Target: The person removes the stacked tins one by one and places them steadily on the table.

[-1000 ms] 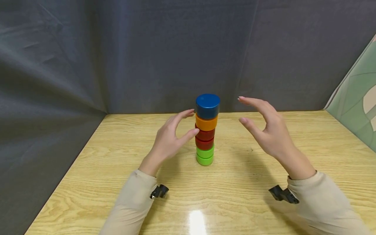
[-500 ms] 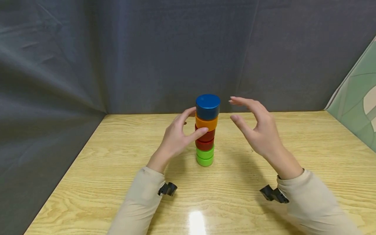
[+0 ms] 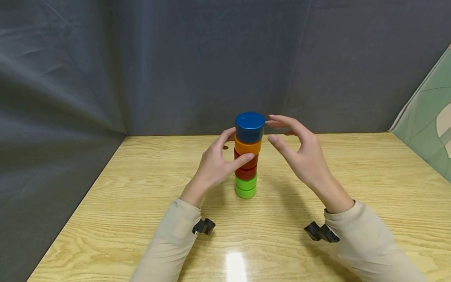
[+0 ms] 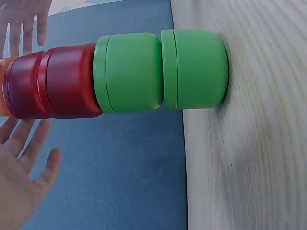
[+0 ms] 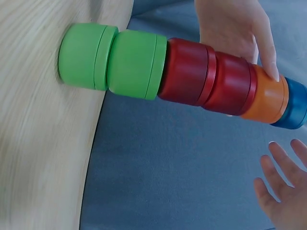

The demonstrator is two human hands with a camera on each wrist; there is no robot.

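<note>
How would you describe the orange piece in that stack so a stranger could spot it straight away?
On the light wooden table stands one tower of round plastic cups, between the left hand and the right hand. The orange round cup sits second from the top, under the blue one and above the dark reds; it is the only orange piece.

One stack of six round blocks [image 3: 248,156] — two green [image 3: 245,187], two red [image 3: 245,167], one orange [image 3: 248,147], one blue [image 3: 249,127] — two hands, left [image 3: 215,164] and right [image 3: 303,156], one wooden table [image 3: 141,203]

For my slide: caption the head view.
Two hands close around a stack of colored cylinders on a wooden table.
</note>
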